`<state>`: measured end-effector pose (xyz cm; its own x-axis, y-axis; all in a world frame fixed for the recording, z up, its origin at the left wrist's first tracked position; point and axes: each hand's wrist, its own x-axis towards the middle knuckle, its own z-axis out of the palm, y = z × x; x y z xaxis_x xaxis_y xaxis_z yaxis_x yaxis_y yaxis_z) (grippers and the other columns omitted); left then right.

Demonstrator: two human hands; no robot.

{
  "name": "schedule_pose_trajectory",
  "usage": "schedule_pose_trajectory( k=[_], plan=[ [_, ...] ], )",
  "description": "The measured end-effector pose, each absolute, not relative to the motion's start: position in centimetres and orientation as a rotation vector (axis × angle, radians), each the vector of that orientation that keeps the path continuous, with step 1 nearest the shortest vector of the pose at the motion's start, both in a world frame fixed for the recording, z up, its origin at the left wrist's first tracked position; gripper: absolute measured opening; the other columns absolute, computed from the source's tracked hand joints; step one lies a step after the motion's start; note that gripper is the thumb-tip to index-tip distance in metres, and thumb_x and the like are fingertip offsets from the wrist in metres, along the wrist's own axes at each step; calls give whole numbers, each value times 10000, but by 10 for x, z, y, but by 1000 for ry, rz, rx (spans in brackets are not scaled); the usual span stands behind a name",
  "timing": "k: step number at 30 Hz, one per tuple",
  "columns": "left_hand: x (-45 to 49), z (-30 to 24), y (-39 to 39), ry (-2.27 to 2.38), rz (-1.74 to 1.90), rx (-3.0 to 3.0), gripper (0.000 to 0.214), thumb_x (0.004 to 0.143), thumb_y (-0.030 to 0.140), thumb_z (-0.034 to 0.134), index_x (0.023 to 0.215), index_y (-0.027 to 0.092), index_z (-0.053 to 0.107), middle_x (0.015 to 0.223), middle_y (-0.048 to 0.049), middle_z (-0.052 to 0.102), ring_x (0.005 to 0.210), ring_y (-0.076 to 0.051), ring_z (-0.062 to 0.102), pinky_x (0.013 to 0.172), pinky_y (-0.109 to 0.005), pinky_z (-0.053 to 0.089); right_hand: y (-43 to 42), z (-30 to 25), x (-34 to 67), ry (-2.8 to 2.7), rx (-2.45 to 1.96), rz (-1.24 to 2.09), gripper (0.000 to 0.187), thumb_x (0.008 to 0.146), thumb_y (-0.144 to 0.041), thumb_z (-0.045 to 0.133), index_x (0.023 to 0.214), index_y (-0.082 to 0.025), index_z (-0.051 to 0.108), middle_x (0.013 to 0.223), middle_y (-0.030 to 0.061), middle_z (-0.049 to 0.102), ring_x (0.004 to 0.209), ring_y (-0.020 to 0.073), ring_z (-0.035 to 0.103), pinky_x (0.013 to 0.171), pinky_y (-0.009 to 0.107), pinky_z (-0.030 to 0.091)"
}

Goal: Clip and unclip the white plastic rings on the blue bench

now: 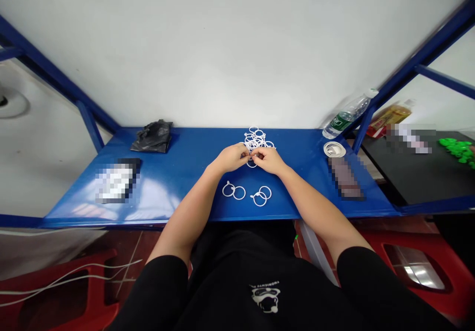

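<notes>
Both my hands meet over the blue table, and the fingers of my left hand (232,158) and my right hand (267,160) pinch a white plastic ring (252,163) between them. Just behind them lies a tangled heap of white split rings (257,138), touching my fingers. Nearer my body, a linked pair of rings (233,190) rests below my left hand. A second linked pair (261,196) lies below my right hand. The exact hold inside my fingers is partly hidden.
On the blue metal table (193,148) lie a crumpled black plastic bag (151,137), a pixelated item (115,181), a silver-and-white coil (334,149), and a pixelated strip (346,178). A plastic water bottle (347,116) lies at the back right. Green pieces (459,150) sit on a black surface.
</notes>
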<state>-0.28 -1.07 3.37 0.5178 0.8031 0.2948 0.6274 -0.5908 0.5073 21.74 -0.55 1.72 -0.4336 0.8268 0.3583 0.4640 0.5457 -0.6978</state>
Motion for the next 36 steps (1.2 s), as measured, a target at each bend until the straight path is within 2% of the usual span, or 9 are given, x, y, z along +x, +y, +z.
schedule_pose_trajectory(
  k=[3,8,13,21,26,29,32,34,36],
  plan=[
    [-2,32,-10,1195,749,2441,152,995,294,626,986,198,743,986,-55,742,873,-184,668,788,-296,486,-6,20,218,-1996,-1034,745,163,854,-251,669,946,-209,797,670,-23,705,566,127,583,575,246,436],
    [-2,32,-11,1186,739,2484,247,1026,309,564,908,193,748,926,-57,739,843,-183,662,751,-295,465,-7,21,217,-1987,-995,755,194,858,-244,642,967,-210,799,681,-21,698,576,131,572,596,258,456],
    [-1,32,-11,1148,792,2468,234,1016,336,591,930,202,762,926,-55,742,843,-177,665,774,-300,476,-5,18,219,-1974,-1021,707,256,809,-166,601,938,-217,815,688,-19,715,588,138,585,608,261,466],
    [2,33,-13,1140,791,2452,214,1003,347,619,924,205,759,910,-43,741,819,-172,661,761,-300,471,-4,21,219,-1984,-1017,626,311,765,-99,568,893,-224,823,864,17,805,727,174,697,704,288,528],
    [5,36,-16,1091,761,2461,186,988,329,638,897,216,753,916,-38,741,850,-183,662,794,-305,490,-3,24,218,-2012,-1015,585,302,754,-70,558,794,-239,805,841,3,802,788,187,733,768,304,552],
    [4,36,-16,1103,783,2446,177,986,323,649,895,209,750,929,-44,729,874,-185,663,825,-300,503,-4,23,218,-2023,-974,527,322,768,-54,551,809,-242,809,863,7,810,807,193,750,797,320,577],
    [0,33,-13,1206,901,2387,180,986,315,656,1079,202,759,1061,-62,724,864,-168,651,843,-291,513,-5,22,218,-1988,-936,428,356,822,-57,554,913,-264,829,993,13,833,949,214,781,921,373,610],
    [-4,31,-10,1279,990,2328,347,980,312,668,1309,204,697,1182,-77,706,815,-146,632,837,-288,520,-3,21,220,-1925,-937,358,366,887,-86,551,1006,-284,836,1107,13,831,1073,223,777,1015,409,607],
    [-6,30,-7,1301,1022,2277,478,976,318,679,1436,204,619,1230,-84,696,774,-132,616,824,-288,526,1,20,224,-1855,-970,309,372,942,-129,551,1125,-299,827,1217,12,810,1179,228,753,1066,428,600]
  ],
)
